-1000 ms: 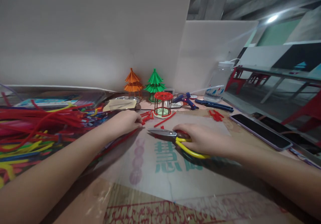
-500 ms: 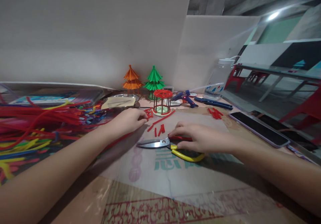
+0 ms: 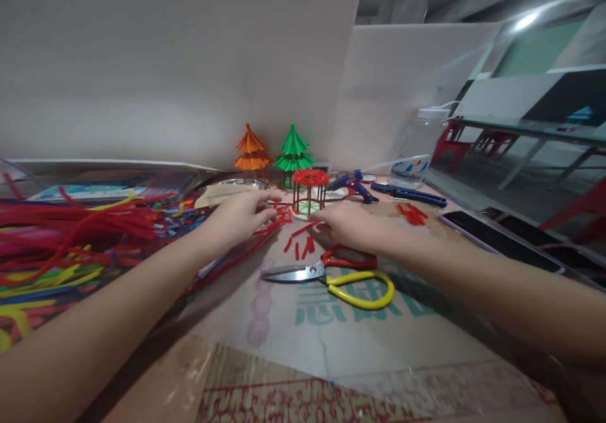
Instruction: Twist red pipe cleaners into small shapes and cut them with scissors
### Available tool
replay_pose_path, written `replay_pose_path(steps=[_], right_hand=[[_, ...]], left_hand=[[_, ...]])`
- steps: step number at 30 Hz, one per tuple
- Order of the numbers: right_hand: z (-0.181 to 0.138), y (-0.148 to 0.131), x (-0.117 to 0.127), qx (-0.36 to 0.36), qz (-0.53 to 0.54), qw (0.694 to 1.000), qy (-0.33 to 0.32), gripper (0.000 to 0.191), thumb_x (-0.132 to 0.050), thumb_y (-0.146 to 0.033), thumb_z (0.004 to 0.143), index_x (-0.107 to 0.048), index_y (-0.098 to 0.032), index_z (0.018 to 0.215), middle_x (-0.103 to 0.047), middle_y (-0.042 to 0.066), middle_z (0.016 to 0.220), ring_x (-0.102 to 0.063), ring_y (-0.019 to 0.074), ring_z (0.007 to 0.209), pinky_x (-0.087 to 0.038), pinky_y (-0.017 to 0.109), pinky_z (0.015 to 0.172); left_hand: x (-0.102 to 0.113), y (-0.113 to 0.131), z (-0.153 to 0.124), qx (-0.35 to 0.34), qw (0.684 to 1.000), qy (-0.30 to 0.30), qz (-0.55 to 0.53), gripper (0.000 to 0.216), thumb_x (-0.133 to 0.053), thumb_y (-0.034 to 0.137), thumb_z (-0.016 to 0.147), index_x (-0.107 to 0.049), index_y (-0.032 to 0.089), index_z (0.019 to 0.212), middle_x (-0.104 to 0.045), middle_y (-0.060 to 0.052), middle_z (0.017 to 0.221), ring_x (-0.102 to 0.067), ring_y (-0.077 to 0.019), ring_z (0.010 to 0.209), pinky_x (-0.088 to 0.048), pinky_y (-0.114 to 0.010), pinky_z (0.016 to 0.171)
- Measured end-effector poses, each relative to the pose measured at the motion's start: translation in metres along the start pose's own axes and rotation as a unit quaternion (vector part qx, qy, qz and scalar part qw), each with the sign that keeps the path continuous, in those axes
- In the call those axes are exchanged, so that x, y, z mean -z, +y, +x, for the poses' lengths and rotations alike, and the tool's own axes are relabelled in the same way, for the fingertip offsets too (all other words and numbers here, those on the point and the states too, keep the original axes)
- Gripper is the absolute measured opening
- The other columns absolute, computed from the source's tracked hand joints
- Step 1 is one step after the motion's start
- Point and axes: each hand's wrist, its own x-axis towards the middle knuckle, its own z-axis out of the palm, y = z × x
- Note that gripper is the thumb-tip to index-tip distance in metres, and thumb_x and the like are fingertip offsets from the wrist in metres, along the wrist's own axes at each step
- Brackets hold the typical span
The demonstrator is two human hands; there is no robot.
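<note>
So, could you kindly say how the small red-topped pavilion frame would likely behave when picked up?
The red-topped pavilion frame is probably light for its size, being mostly open between thin posts. Squeezing might bend it, since those posts look slender. Its broad round base should help it resist tipping.

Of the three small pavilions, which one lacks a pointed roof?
The red one beside the right hand: its top is flat, while the orange one and green one behind rise to points.
</note>
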Motion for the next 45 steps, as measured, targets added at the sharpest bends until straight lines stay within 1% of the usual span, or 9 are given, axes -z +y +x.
replay_pose_path(steps=[7,10,13,18,23,35,37,41,45], right_hand=[[0.005,-0.007,-0.012,-0.013,-0.035,0.999,0.017,0.024,-0.046,-0.024,0.090,-0.069,-0.016,0.093,-0.071,0.010,0.078,-0.060,0.0193,0.067,-0.032,0.029,0.059],[-0.010,-0.012,-0.007,-0.021,-0.064,0.995,0.067,0.024,-0.045,-0.025,0.091,-0.065,-0.015,0.100,-0.069,0.009,0.074,-0.058,0.0194,0.063,-0.030,0.029,0.057],[-0.028,-0.016,0.001,-0.020,-0.068,0.991,0.117,0.029,-0.039,-0.024,0.094,-0.065,-0.014,0.098,-0.070,0.010,0.078,-0.060,0.0201,0.067,-0.035,0.030,0.060],[-0.046,-0.013,-0.002,0.025,0.017,0.976,0.214,0.026,-0.045,-0.026,0.095,-0.065,-0.015,0.107,-0.072,0.011,0.092,-0.066,0.0203,0.081,-0.044,0.030,0.071],[-0.041,-0.009,-0.020,0.016,0.198,0.928,0.314,0.014,-0.054,-0.022,0.092,-0.065,-0.017,0.099,-0.072,0.005,0.089,-0.066,0.0154,0.078,-0.048,0.026,0.071],[-0.038,-0.024,-0.023,0.021,0.298,0.913,0.278,0.010,-0.056,-0.022,0.090,-0.062,-0.021,0.098,-0.071,0.003,0.094,-0.067,0.0157,0.084,-0.050,0.029,0.075],[-0.036,-0.026,-0.024,-0.019,0.403,0.877,0.261,0.011,-0.060,-0.025,0.088,-0.057,-0.022,0.099,-0.069,0.002,0.094,-0.067,0.0160,0.083,-0.052,0.030,0.074],[-0.031,-0.028,-0.027,-0.122,0.628,0.751,0.166,0.018,-0.061,-0.030,0.086,-0.049,-0.022,0.097,-0.066,0.000,0.084,-0.067,0.0148,0.069,-0.055,0.028,0.061],[-0.028,-0.026,-0.031,-0.115,0.634,0.754,0.126,0.011,-0.063,-0.028,0.083,-0.059,-0.018,0.086,-0.065,0.000,0.079,-0.064,0.0126,0.069,-0.054,0.027,0.064]], left_hand=[[-0.006,0.006,0.000,-0.008,0.990,0.031,-0.140,0.022,-0.055,0.034,0.085,-0.066,0.016,0.092,-0.070,-0.003,0.091,-0.064,-0.0179,0.083,-0.047,-0.026,0.075],[-0.023,0.014,-0.003,0.016,0.968,0.056,-0.245,0.022,-0.059,0.035,0.084,-0.066,0.016,0.091,-0.070,-0.005,0.095,-0.064,-0.0177,0.087,-0.049,-0.026,0.077],[-0.045,0.026,-0.010,0.080,0.934,0.010,-0.349,0.028,-0.059,0.042,0.085,-0.065,0.015,0.092,-0.070,-0.007,0.090,-0.065,-0.0173,0.077,-0.051,-0.028,0.069],[-0.068,0.037,-0.021,0.101,0.905,-0.047,-0.411,0.030,-0.061,0.043,0.084,-0.065,0.013,0.088,-0.070,-0.008,0.091,-0.067,-0.0169,0.076,-0.052,-0.028,0.070],[-0.079,0.030,-0.024,0.079,0.927,-0.019,-0.365,0.030,-0.062,0.043,0.084,-0.069,0.014,0.088,-0.072,-0.006,0.084,-0.067,-0.0189,0.077,-0.051,-0.029,0.070],[-0.081,0.028,-0.024,0.006,0.946,-0.043,-0.320,0.026,-0.058,0.038,0.087,-0.072,0.016,0.092,-0.072,-0.004,0.088,-0.064,-0.0162,0.079,-0.048,-0.026,0.072],[-0.081,0.027,-0.025,0.004,0.948,-0.042,-0.317,0.027,-0.058,0.039,0.087,-0.072,0.016,0.091,-0.072,-0.004,0.088,-0.064,-0.0160,0.078,-0.048,-0.026,0.071],[-0.083,0.025,-0.026,0.022,0.943,-0.041,-0.329,0.031,-0.058,0.044,0.087,-0.071,0.015,0.088,-0.072,-0.005,0.086,-0.065,-0.0172,0.077,-0.048,-0.026,0.070],[-0.083,0.025,-0.025,0.039,0.937,-0.048,-0.343,0.034,-0.059,0.046,0.086,-0.071,0.015,0.089,-0.072,-0.006,0.086,-0.066,-0.0178,0.078,-0.048,-0.027,0.070]])
